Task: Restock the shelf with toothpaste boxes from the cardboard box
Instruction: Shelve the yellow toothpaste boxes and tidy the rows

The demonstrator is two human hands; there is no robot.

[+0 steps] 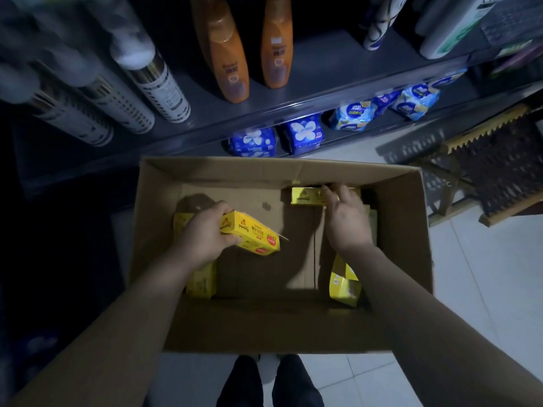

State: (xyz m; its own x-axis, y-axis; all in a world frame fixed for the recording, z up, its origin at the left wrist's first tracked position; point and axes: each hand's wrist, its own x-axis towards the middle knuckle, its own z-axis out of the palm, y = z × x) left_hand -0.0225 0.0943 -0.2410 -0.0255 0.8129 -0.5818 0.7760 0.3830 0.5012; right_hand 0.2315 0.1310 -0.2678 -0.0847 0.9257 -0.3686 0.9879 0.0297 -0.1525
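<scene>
While left hand [202, 237] grips yellow box [252, 237], right hand [348, 221] rests loosely spread on far box [305, 196]: pinch its long sides, lift clear of carton [235, 171] wall.

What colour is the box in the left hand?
The toothpaste box is yellow, seen in head view.

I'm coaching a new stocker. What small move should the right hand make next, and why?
Probably close the right hand on the far box, against the carton wall, and lift it. Its fingers reach that box but no grip is plain, while the left hand holds a second box.
</scene>
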